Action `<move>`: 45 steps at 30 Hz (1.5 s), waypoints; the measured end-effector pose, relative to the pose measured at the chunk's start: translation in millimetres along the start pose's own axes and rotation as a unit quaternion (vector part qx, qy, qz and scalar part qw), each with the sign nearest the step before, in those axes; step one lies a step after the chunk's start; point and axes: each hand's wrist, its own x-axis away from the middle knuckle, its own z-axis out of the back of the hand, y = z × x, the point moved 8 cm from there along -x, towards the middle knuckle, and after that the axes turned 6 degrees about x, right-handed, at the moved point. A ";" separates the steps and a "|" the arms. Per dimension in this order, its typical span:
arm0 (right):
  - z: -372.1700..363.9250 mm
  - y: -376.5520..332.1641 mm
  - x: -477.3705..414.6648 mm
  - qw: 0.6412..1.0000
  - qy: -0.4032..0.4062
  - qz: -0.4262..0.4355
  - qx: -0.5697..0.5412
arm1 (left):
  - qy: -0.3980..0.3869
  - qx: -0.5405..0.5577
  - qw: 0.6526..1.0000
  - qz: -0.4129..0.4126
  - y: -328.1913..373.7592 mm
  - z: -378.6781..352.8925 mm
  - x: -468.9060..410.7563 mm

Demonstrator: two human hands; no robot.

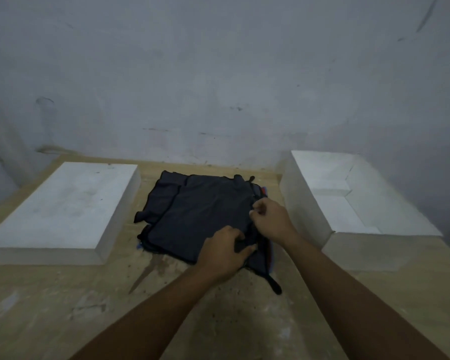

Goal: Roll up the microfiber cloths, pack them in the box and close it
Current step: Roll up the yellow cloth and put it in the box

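Observation:
A stack of dark microfiber cloths lies flat in the middle of the table, with red and blue edges peeking out at its right side. My left hand pinches the top cloth at its near right corner. My right hand pinches the same cloth's right edge a little farther back. An open white box stands to the right of the stack. Its white lid lies flat to the left.
The tan table has scuffed, stained patches near me. A grey wall rises right behind the table's far edge. A dark strap or loop trails from the stack's near right corner.

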 end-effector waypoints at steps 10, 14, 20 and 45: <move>-36.9 24.3 -70.0 0.995 0.026 -0.092 -0.001 | -0.074 -0.024 0.997 -0.004 -17.8 -22.7 -26.3; -39.7 28.7 -83.9 0.993 0.018 -0.105 0.055 | -0.113 0.021 0.993 -0.013 -22.9 -16.1 -27.9; -36.0 34.2 -85.6 0.991 0.045 -0.125 -0.001 | -0.098 0.071 0.992 -0.023 -25.5 -3.5 -29.1; 36.7 -32.4 6.6 0.994 0.087 0.025 -0.055 | 0.095 0.110 0.989 0.040 -66.2 145.4 38.3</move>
